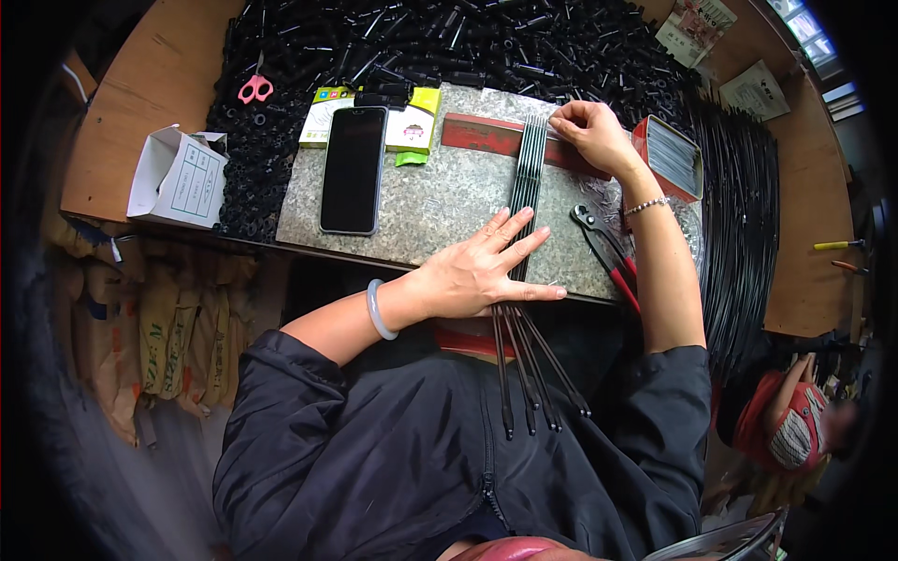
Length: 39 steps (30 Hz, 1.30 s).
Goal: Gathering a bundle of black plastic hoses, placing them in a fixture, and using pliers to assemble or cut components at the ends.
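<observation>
A bundle of thin black rods [529, 187] lies side by side on the speckled stone slab [449, 196]. Their far ends look silvery and rest across a red metal bar [483, 136]. The near ends fan out past the slab's edge, over my lap. My left hand [477, 262] lies flat across the rods with its fingers spread. At their far ends, my right hand [596, 134] has thumb and forefinger pinched together beside the outermost rod. What is in that pinch is too small to make out. Pliers with red handles [606, 254] lie on the slab to the right of the rods.
A dark phone [354, 173] leans on a yellow-green box [412, 126]. Right of my wrist stands a red tin [640, 140] of thin clear strips. Black parts [393, 42] heap behind, with pink scissors [254, 89]. Long black rods [734, 224] line the right; a white carton [178, 178] sits left.
</observation>
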Each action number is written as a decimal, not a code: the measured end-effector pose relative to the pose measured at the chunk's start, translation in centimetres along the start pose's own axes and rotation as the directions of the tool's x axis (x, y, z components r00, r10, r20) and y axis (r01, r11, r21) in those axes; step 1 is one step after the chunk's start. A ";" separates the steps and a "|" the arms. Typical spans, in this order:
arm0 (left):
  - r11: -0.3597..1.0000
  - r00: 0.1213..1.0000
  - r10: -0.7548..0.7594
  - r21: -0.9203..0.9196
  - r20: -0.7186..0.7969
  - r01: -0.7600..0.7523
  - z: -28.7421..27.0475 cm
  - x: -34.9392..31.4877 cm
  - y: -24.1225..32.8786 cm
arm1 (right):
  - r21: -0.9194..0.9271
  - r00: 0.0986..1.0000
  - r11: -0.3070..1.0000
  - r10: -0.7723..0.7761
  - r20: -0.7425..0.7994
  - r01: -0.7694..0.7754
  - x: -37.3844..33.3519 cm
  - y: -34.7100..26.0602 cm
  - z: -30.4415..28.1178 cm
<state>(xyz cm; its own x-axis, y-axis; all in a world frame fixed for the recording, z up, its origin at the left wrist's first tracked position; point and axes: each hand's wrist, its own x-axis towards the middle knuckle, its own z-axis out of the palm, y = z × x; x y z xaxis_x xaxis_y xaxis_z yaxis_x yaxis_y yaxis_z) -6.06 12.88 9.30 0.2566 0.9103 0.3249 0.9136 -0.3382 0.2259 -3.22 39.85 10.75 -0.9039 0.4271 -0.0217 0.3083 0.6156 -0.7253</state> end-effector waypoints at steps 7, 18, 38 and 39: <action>1.000 1.000 -0.005 -0.010 -0.002 0.005 0.0 0.0 0.0 | -0.001 0.999 0.999 -0.054 -0.004 0.054 0.3 -0.2 0.5; 1.000 1.000 0.008 -0.011 -0.026 -0.009 0.2 0.0 -0.1 | 0.064 0.995 0.994 -0.089 0.044 0.086 0.3 -0.2 0.5; 0.975 0.996 -0.019 -0.221 -0.092 -0.002 -0.9 -0.5 0.5 | -0.664 0.925 0.746 -0.213 -0.316 -0.054 -7.8 5.7 -9.6; 0.964 0.994 -0.037 -0.265 -0.102 0.009 -1.6 -0.5 0.9 | -0.658 0.924 0.751 -0.212 -0.318 -0.054 -7.9 5.7 -9.6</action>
<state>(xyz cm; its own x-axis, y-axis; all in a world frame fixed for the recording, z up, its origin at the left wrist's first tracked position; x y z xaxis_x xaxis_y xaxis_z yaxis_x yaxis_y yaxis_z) -5.87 11.70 10.77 0.1890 0.8929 0.4087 0.7993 -0.3816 0.4642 8.54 46.37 13.41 -0.8066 0.4747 0.3523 0.4755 0.8751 -0.0904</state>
